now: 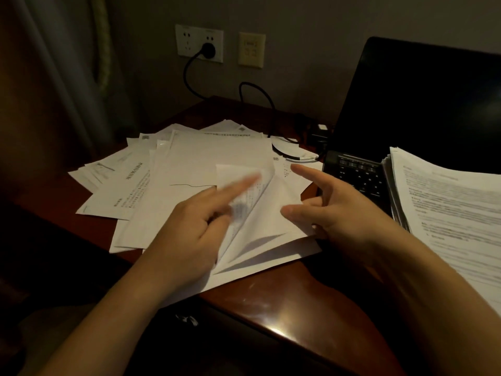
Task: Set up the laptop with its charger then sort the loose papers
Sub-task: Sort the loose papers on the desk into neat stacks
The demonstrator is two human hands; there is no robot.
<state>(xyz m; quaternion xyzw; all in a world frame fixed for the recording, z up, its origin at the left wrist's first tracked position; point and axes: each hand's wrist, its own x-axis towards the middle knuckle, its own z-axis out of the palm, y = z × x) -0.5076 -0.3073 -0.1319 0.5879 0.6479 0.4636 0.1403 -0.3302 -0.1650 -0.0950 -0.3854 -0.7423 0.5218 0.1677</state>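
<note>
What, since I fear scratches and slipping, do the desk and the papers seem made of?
Desk: likely wood or wood veneer, dark reddish-brown, under a glossy lacquer; light glares off its near edge. Papers: thin, matte white printer paper; the sheets bend and fan up, and print shows on some.

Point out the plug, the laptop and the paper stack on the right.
plug (208, 50), head view, on its round black body.
laptop (420, 104), head view, on the middle of the dark screen.
paper stack (447, 207), head view, on the top sheet.
</note>
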